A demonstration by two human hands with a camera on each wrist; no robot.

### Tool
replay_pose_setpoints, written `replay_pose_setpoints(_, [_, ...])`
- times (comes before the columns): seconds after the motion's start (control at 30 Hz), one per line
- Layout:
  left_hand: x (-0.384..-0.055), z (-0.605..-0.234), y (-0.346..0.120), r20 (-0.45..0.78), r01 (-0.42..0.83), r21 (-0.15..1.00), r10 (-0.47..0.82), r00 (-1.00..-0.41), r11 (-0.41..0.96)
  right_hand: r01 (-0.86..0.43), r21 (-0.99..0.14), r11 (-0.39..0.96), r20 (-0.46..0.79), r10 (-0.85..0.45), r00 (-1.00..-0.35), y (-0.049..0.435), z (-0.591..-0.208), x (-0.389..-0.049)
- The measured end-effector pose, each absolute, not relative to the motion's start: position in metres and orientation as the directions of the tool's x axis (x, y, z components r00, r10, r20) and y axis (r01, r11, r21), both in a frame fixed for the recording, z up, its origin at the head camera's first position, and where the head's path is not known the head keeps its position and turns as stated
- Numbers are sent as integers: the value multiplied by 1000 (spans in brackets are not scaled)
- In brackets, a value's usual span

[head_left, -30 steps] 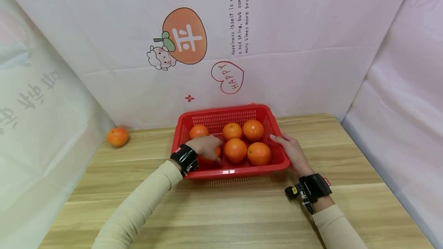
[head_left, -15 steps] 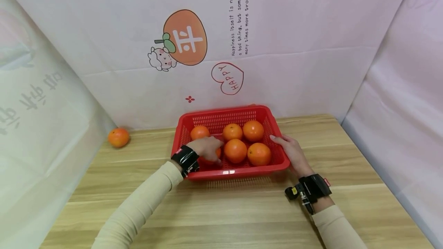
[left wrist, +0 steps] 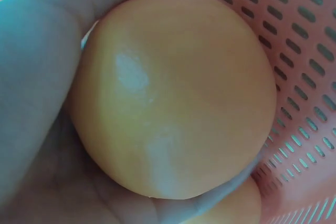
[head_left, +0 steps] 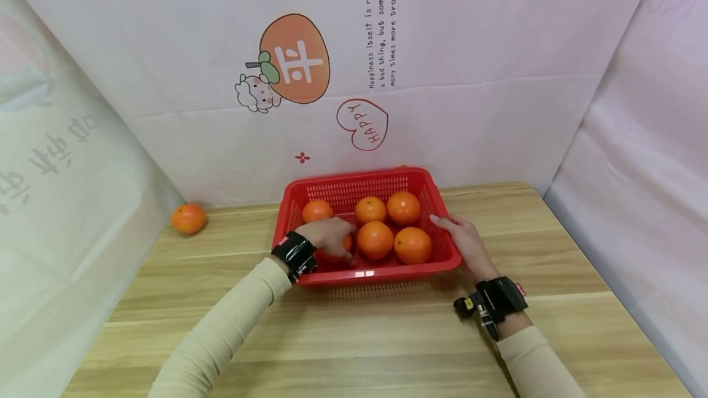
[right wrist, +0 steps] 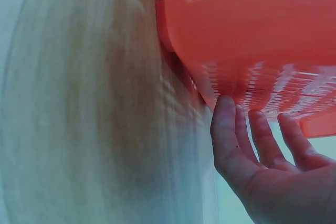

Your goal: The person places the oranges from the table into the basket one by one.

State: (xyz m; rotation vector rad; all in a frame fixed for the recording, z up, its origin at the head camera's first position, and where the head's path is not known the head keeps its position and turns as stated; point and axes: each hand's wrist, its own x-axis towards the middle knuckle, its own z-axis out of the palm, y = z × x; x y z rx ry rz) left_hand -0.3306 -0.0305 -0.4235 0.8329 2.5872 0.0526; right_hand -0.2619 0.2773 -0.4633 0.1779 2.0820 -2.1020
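Observation:
In the head view a red plastic basket [head_left: 354, 276] stands on the table with several oranges in it. My left hand [head_left: 330, 237] reaches into its left half and grips an orange [left wrist: 178, 98], palm and fingers wrapped round the fruit in the left wrist view. At the basket's right side, my right hand [head_left: 469, 245] holds the rim, thumb over the edge. Its fingers [right wrist: 262, 140] rest against the slotted outer wall in the right wrist view. Close to the left hand lie an orange [head_left: 318, 210] behind it and another orange [head_left: 375, 240] to its right.
A single orange [head_left: 188, 219] lies outside the basket at the table's back left corner. White printed cloth [head_left: 470, 128] hangs behind and on both sides of the wooden table [head_left: 376, 343]. A sliver of orange colour shows behind the basket's back rim.

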Motion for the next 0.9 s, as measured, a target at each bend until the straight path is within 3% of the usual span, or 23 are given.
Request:
replay_pose_setpoints(0.3, [-330, -423, -30, -369, 584, 103, 576, -729, 805, 213, -977, -11, -213, -36, -976, 278, -464, -263])
replay_pose_setpoints(0.9, [-327, -419, -35, -312, 583, 202, 616, -724, 787, 205, -978, -26, -204, -49, -978, 277, -464, -262])
